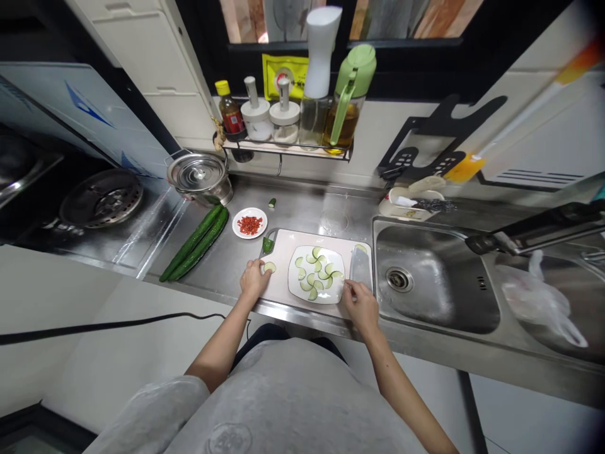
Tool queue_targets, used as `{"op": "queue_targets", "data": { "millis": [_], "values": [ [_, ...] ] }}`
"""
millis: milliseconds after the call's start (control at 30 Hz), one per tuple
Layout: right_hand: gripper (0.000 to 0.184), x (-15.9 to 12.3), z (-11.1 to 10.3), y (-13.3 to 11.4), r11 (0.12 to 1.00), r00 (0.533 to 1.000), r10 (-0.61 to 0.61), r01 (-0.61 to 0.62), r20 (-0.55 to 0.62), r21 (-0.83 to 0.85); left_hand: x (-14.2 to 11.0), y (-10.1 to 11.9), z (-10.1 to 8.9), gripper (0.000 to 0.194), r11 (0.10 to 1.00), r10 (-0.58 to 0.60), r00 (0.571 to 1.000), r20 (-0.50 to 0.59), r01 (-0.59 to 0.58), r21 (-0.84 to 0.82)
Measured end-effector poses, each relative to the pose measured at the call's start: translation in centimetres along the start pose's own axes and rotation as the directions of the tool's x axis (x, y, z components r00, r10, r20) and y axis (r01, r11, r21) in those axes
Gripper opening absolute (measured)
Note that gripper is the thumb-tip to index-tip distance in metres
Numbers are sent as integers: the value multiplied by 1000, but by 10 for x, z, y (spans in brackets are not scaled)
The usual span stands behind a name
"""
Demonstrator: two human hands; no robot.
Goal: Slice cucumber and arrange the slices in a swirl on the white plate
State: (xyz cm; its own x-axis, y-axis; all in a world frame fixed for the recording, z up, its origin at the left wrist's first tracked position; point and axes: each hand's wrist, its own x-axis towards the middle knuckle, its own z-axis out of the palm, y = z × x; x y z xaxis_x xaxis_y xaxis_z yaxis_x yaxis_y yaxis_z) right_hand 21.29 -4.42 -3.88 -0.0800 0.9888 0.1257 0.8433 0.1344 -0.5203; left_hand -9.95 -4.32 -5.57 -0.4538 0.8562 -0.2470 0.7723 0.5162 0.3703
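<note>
Pinching a thin, pale-green, round-edged cucumber slice (269,267) between thumb and fingers, the left hand (254,277) is positioned to the left of a white, rounded-square plate (295,290), over the pale pink rectangular cutting board (282,244) that bears it. On the plate: pale, green-edged cucumber pieces (312,281), many curved, grouped in whorls, some overlapping. Right hand (360,307) at the plate's right edge, thumb and forefinger close together by the rim; cannot tell whether they grip anything. Just right of the plate, a flat, greyish knife blade (362,265) lies on the board. Beyond the plate's upper left, a dark-green cucumber stub (267,245) sits at the board's corner, near its grey handle opening. Farther out that way, a small round white dish (235,221) of chopped red pieces (249,225). Well left of the plate, two long, dark-green whole cucumbers (196,244) lie side by side. Well right of the plate, a stainless-steel sink basin (435,277) with a round drain (399,279).
</note>
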Motion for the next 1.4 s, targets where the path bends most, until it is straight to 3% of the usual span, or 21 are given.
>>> {"op": "queue_targets", "data": {
  "millis": [433,600,700,800,900,1000,1133,1233,1333,1400],
  "values": [
    [39,1,1,-2,1000,1000,4,-5,8,10,4,2,3,25,996,41,999,-29,-43,-81],
    [39,1,-1,-3,1000,1000,2,-2,-1,31,3,4,3,21,967,28,999,-44,-38,-253],
    [38,5,-3,-9,997,1000,2,-1,-13,74,2,6,0,22,878,47,998,-49,-64,-475],
    [34,11,-7,-26,988,999,-22,26,-30,150,0,12,-12,28,765,166,985,-40,-155,-626],
    [31,21,-11,-54,960,996,-84,83,-6,269,-6,24,-29,32,672,314,949,-25,-241,-700],
    [29,30,-13,-86,928,984,-161,126,74,351,-15,39,-45,35,558,418,909,2,-255,-789],
    [26,39,-12,-115,894,944,-300,228,136,387,-29,57,-55,39,524,490,866,101,-201,-828],
    [27,40,-12,-121,890,934,-331,263,131,372,-36,64,-57,44,505,475,869,139,-140,-852],
    [31,39,-14,-118,894,939,-333,283,92,347,-41,65,-58,46,466,336,907,255,75,-882],
    [31,38,-15,-115,886,934,-354,319,48,336,-44,66,-61,46,418,263,861,436,305,-855]
  ]
}}
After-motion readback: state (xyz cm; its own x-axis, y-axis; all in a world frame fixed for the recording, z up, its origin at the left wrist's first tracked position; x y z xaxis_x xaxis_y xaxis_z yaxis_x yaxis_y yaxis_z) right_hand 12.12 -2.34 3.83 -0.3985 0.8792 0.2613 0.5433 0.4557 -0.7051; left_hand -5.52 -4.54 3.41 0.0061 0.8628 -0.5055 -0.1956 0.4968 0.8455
